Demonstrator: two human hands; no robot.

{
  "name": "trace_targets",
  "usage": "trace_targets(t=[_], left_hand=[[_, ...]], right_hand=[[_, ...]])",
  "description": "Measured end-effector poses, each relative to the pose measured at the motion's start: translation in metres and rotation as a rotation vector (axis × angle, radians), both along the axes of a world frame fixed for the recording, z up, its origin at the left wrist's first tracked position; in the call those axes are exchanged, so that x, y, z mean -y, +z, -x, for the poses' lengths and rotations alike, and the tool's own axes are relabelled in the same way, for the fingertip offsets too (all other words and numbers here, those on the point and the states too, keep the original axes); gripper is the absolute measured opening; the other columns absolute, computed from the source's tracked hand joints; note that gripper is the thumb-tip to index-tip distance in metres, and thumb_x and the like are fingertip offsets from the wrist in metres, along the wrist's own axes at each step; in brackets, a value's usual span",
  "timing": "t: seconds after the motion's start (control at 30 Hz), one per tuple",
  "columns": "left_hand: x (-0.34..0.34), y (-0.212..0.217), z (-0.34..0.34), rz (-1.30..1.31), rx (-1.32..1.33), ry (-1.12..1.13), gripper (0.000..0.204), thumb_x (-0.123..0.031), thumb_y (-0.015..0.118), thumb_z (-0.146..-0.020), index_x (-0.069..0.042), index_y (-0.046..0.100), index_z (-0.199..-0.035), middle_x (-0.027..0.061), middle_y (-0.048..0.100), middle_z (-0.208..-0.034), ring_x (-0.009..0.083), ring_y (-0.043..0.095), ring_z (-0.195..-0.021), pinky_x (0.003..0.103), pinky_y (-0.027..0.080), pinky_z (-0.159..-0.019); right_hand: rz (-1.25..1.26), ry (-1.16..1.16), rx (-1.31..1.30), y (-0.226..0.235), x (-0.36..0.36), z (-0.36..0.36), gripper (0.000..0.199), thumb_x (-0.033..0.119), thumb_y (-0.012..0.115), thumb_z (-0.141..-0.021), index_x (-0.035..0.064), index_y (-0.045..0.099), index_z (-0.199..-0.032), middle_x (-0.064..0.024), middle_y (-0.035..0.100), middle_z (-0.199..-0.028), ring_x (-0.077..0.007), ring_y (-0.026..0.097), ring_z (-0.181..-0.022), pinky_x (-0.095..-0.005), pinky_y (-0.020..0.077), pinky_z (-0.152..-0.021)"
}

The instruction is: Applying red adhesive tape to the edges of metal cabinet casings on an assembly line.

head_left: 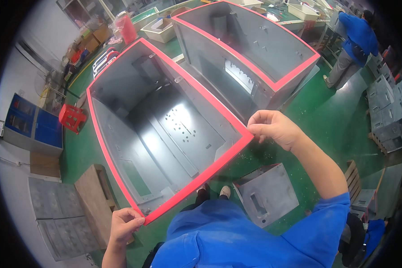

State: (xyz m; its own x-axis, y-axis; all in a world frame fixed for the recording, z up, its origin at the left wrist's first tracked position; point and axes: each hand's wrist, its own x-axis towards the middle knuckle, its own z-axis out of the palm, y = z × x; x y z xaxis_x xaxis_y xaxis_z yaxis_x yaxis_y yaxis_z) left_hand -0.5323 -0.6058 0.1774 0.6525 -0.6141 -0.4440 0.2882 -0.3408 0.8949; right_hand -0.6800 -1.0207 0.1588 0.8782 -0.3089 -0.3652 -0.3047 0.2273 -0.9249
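Observation:
In front of me stands a large open grey metal cabinet shell (158,107), with a red edging strip (201,180) running along its rim. My left hand (123,224) is at the near left corner, thumb and fingers closed on the strip there. At the near right corner my right hand (274,128) has its thumb and forefinger pinched together on the strip, the other fingers curled. Inside the shell, a panel with several small holes and slots shows. Beyond it to the right is a second grey cabinet shell (219,80) with a similar red rim.
By my feet, a grey metal box (268,194) lies on the green floor (315,105). A red stool (72,118), a blue-doored cabinet (33,119) and a wooden pallet (94,187) stand at left. A co-worker in blue (359,33) is at far right, near stacked grey boxes (386,107).

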Motion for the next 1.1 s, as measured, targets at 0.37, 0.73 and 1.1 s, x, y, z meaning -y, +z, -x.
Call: trace_targets(t=[0.37, 0.73, 1.1], left_hand=[[0.0, 0.002, 0.0, -0.021, 0.003, -0.005, 0.007, 0.0, 0.066, -0.07, -0.001, 0.06, -0.068, 0.0042, 0.058, -0.061, 0.0058, 0.048, -0.049, 0.018, 0.035, -0.042], [-0.001, 0.001, -0.001, -0.037, -0.004, -0.012, 0.009, -0.004, 0.066, -0.071, -0.002, 0.058, -0.068, 0.0026, 0.057, -0.06, 0.0055, 0.048, -0.049, 0.018, 0.034, -0.042], [0.004, 0.01, -0.003, -0.1, 0.017, -0.024, 0.012, -0.01, 0.065, -0.076, -0.002, 0.056, -0.072, 0.0028, 0.057, -0.063, 0.007, 0.05, -0.052, 0.021, 0.037, -0.046]], right_hand=[[0.248, 0.095, 0.241, 0.012, -0.007, 0.005, 0.014, 0.007, 0.056, -0.082, 0.0028, 0.059, -0.095, -0.0032, 0.059, -0.084, -0.0087, 0.055, -0.077, -0.0224, 0.0442, -0.069], [0.409, 0.062, 0.212, 0.009, -0.015, 0.002, 0.018, 0.005, 0.056, -0.08, 0.0032, 0.06, -0.097, -0.0007, 0.058, -0.085, -0.0077, 0.054, -0.079, -0.0229, 0.0432, -0.074], [0.509, 0.016, 0.158, 0.01, -0.028, 0.001, 0.023, 0.004, 0.055, -0.081, 0.0012, 0.056, -0.104, -0.0028, 0.059, -0.09, -0.009, 0.054, -0.083, -0.0228, 0.0422, -0.075]])
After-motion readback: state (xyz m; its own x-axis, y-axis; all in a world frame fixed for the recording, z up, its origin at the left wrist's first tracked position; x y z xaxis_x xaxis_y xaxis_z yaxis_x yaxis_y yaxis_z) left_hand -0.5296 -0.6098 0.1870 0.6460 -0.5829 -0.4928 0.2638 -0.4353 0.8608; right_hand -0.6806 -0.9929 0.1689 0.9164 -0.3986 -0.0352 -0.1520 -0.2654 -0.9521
